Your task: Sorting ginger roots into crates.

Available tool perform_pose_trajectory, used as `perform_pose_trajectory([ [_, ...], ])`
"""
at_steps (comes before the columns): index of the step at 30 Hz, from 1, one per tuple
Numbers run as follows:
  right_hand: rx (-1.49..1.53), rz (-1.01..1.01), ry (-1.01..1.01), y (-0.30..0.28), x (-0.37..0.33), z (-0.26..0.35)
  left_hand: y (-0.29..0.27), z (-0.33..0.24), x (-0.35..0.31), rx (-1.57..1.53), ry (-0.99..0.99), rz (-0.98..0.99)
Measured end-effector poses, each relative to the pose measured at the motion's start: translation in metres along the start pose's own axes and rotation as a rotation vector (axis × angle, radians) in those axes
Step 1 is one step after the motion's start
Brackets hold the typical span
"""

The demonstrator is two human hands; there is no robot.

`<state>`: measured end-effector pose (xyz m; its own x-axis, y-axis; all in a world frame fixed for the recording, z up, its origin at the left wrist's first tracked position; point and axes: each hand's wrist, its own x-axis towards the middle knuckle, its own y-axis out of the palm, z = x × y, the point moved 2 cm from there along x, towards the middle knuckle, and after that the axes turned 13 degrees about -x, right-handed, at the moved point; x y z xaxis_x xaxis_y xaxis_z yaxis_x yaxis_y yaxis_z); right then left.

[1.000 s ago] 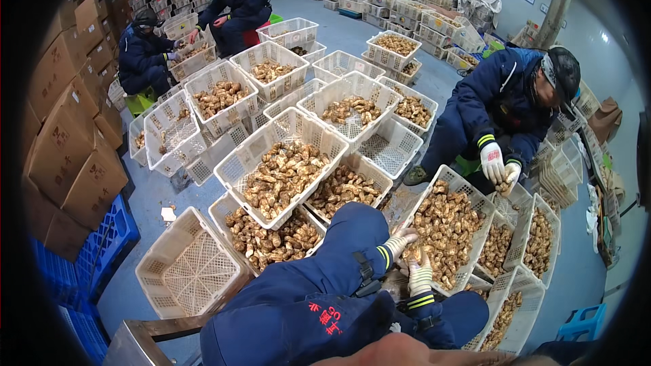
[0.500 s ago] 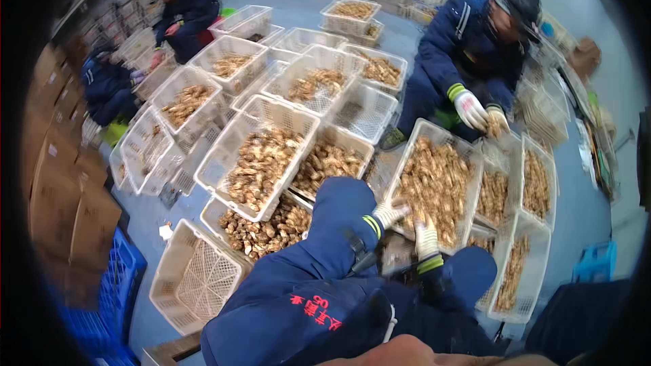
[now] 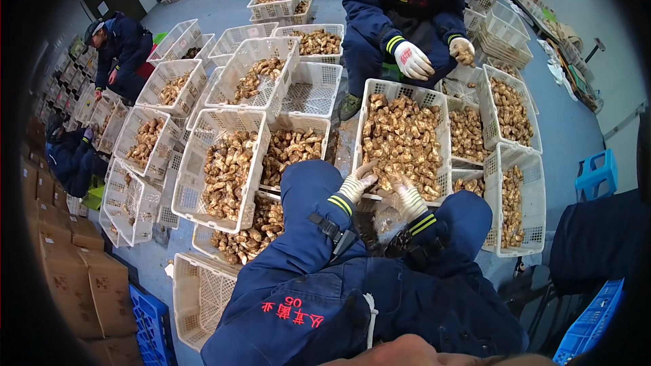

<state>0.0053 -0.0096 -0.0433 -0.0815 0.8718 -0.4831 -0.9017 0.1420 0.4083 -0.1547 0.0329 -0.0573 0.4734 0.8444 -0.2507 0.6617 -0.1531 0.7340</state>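
A white slotted basket (image 3: 444, 142), heaped with brown and cream mushrooms (image 3: 403, 139), stands in front of my knees. My left hand (image 3: 357, 183), in a pale knitted glove, is at its near left corner with the fingers stretched out and apart. Gloved too, my right hand (image 3: 408, 200) reaches over the near rim, its fingers extended against the closest mushrooms. Neither hand shows a mushroom clearly held. Across the basket sits a co-worker, one white-gloved hand (image 3: 413, 61) hanging loose and the other hand (image 3: 462, 51) around a mushroom.
More mushroom baskets stand on my left, including a tilted one (image 3: 182, 196) stacked on another. Two narrower baskets (image 3: 500, 196) (image 3: 531, 137) are on the right. Beyond them is a blue stool (image 3: 597, 176). Cardboard boxes (image 3: 68, 285) and a blue crate (image 3: 150, 325) lie at lower left.
The view has swung, so the baskets appear further left and higher. My hands stay at the basket's near edge. The co-worker's hands have drawn apart.
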Motion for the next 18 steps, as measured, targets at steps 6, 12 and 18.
perform_pose_trajectory([
  [6, -0.102, 0.005, 0.021, -0.011, 0.009, 0.007, 0.007, 0.001, 0.010, -0.172, -0.014, -0.126],
  [12, -0.044, 0.004, 0.076, -0.014, 0.006, 0.020, 0.007, 0.006, 0.020, -0.178, -0.061, -0.183],
  [18, 0.028, 0.023, 0.077, -0.028, 0.013, 0.026, -0.001, 0.015, 0.034, -0.086, -0.059, -0.175],
])
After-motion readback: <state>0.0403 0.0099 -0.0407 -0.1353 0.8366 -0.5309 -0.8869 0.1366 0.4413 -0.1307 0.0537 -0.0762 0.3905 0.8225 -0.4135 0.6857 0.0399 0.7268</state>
